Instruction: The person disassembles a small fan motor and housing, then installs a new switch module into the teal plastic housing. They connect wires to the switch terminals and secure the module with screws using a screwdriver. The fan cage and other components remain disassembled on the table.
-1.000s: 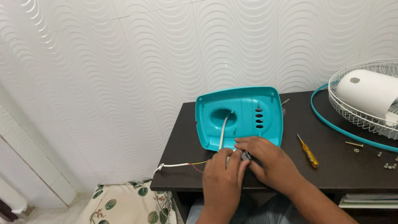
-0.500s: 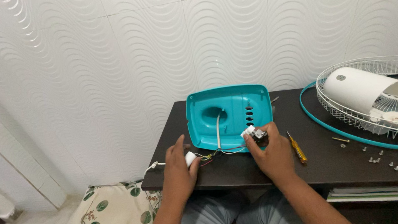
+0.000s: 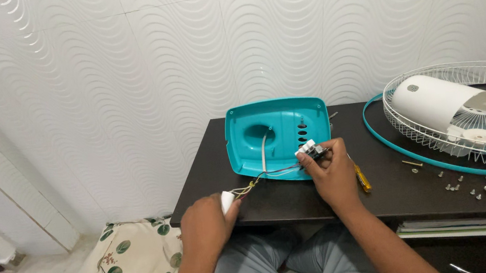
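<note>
Here, the right hand (image 3: 334, 171) pinches the switch (image 3: 309, 148) before the teal base (image 3: 277, 135), wires (image 3: 269, 174) trailing leftward to the left hand (image 3: 204, 224) gripping a white part (image 3: 227, 200).

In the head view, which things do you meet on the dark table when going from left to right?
Left hand on a small white part → teal fan base → right hand with a small switch block → yellow-handled screwdriver → loose screws → white fan motor housing.

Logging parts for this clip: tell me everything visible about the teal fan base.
The teal fan base looks like glossy plastic, a rounded rectangle lying hollow side up on the dark table by the wall. It shows a round recess, small slots and a white cord. Thin wires run from it to both hands; the right hand rests against its front edge.
</note>
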